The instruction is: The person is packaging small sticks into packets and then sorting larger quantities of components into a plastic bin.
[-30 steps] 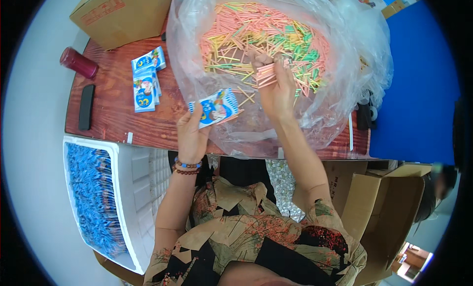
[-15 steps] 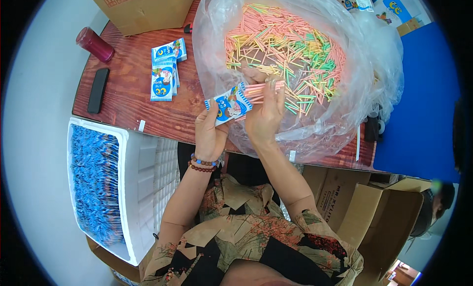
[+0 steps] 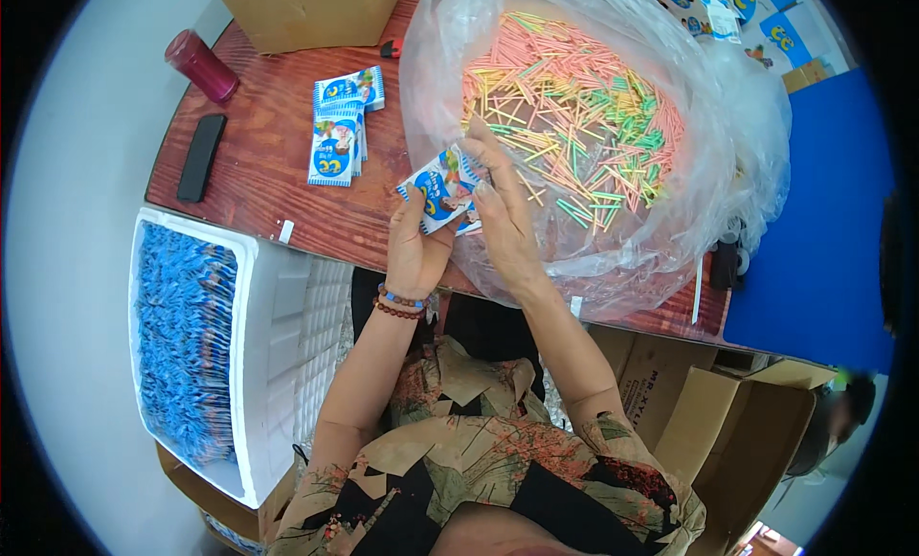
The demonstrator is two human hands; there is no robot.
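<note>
Held packet (image 3: 440,185) is blue and white; sticks (image 3: 584,72) pink, yellow, green; table (image 3: 268,163) red-brown, wood-grained; person's shirt (image 3: 536,446) tan with black patches, red floral print.

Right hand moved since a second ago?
Yes: left and toward the person, judged against the black oblong object. The right hand was over the sticks; now it's at the blue-and-white packet.
</note>
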